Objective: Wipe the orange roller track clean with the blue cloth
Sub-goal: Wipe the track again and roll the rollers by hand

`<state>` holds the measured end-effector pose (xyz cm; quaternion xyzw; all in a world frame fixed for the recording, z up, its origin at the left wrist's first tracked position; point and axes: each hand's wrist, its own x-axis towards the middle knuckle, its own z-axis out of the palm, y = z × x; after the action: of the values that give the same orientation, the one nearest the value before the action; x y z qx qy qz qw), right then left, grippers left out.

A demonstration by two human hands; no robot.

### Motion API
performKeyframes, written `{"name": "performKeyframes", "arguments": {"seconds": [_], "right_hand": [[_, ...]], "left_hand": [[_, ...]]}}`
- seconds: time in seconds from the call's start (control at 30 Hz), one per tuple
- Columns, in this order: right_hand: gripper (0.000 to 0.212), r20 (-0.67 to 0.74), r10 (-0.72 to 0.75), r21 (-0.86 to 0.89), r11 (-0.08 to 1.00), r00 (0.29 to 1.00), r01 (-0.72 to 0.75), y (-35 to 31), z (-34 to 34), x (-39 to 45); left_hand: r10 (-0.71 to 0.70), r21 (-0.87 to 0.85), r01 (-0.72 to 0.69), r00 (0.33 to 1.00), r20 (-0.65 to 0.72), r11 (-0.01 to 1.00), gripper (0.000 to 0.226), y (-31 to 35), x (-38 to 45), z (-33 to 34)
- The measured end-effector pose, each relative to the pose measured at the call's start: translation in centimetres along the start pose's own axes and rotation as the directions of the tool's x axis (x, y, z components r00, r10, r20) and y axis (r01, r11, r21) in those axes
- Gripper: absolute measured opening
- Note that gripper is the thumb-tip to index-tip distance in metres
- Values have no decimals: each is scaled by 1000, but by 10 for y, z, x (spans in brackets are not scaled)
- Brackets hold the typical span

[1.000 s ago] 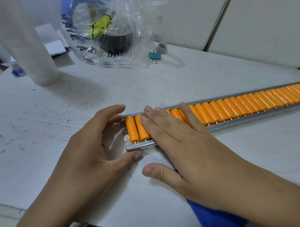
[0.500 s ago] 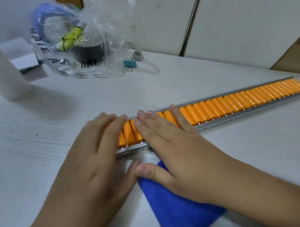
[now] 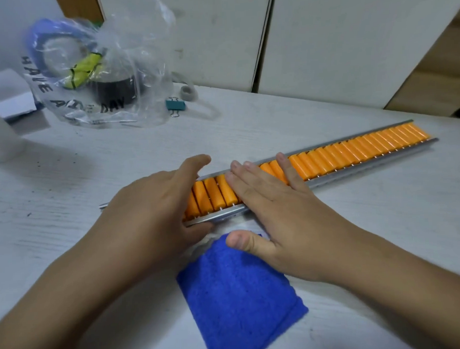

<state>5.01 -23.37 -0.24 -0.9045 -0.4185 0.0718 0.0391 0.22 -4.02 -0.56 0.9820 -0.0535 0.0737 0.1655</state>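
Oddly, the cloth [image 3: 238, 286] lies flat just under the right hand's [image 3: 282, 214] thumb, both hands spread bare on the track [image 3: 353, 150] running rightward, left hand [image 3: 157, 203] at its near end.

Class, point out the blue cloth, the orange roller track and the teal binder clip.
blue cloth [image 3: 238, 291], head view, middle of its flat face
orange roller track [image 3: 353, 150], head view, a roller past the fingers
teal binder clip [image 3: 175, 104], head view, its body
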Motion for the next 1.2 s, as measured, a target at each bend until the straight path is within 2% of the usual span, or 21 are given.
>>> {"name": "performKeyframes", "arguments": {"seconds": [0.23,0.6,0.77,1.2], "right_hand": [[85,-6,4,27,1000,1000,-4,7,1,-9],[81,-39,6,35,999,999,-5,14,6,-15],[81,-59,13,40,999,998,-11,22,6,-16],[81,-84,47,36,998,995,-44,56,5,-30]], "left_hand": [[-33,-64,36,998,53,997,83,-8,-13,-4],[-33,-3,33,999,39,999,78,-33,-27,-9],[14,49,-16,999,42,999,78,-20,-19,-3],[88,226,-114,989,120,968,93,27,31,16]]}}
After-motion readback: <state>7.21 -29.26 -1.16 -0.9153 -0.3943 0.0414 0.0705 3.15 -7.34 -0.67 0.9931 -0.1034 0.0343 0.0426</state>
